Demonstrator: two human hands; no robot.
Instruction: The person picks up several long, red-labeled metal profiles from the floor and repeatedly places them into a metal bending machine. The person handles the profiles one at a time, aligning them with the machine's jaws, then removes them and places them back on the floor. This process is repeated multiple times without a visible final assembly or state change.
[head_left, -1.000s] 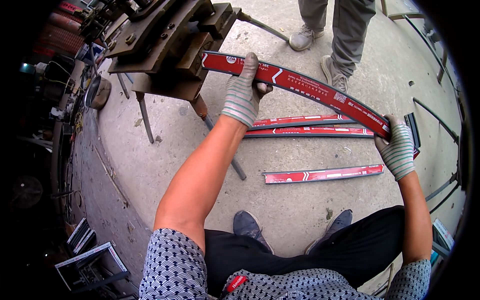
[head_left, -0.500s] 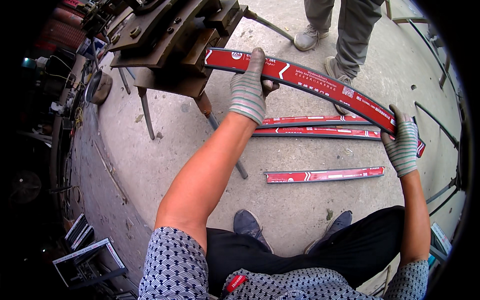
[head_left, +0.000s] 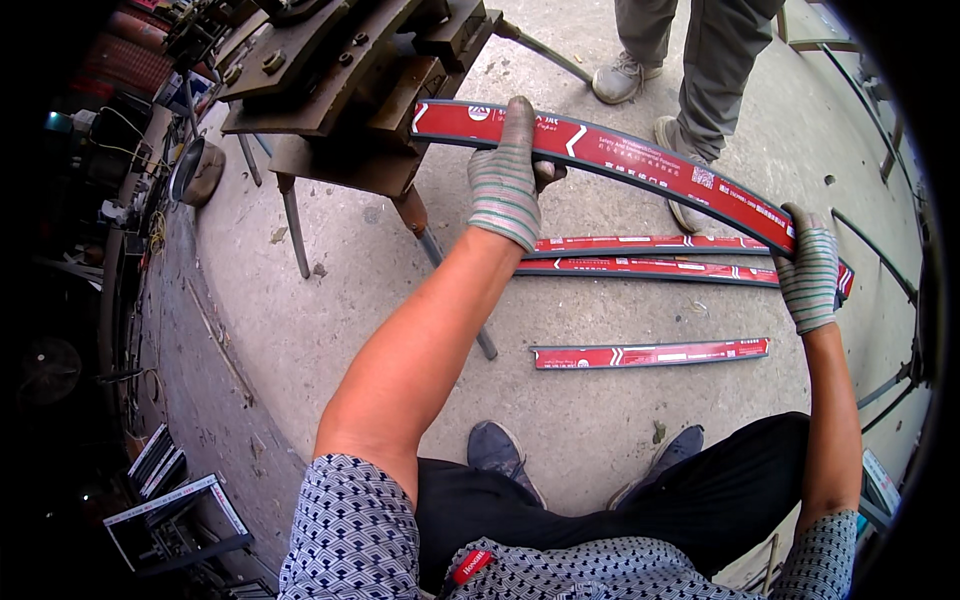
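A curved metal profile strip point(head_left: 620, 155), dark grey with red printed film on its face, is held up in front of me. Near its left part, my left hand point(head_left: 505, 185) in a striped knit glove grips it, thumb across the face and fingers behind. My right hand point(head_left: 808, 270), gloved alike, is closed around its right end. The strip's left end is beside the steel bending machine point(head_left: 360, 160); whether they touch I cannot tell. Beneath, two long red-filmed profiles point(head_left: 640, 268) lie on the concrete, partly hidden, and a shorter profile point(head_left: 650, 354) lies nearer my feet.
Another person in grey trousers point(head_left: 710, 80) stands across from me, close behind the strip. Metal legs point(head_left: 425, 240) of the machine reach down to the floor. A metal pan point(head_left: 197, 172) is at the left, and dark metal bars point(head_left: 875, 250) run along the right.
Both hands and the curved strip have shifted slightly to the right, with the right end raised a little. The grip stays the same.
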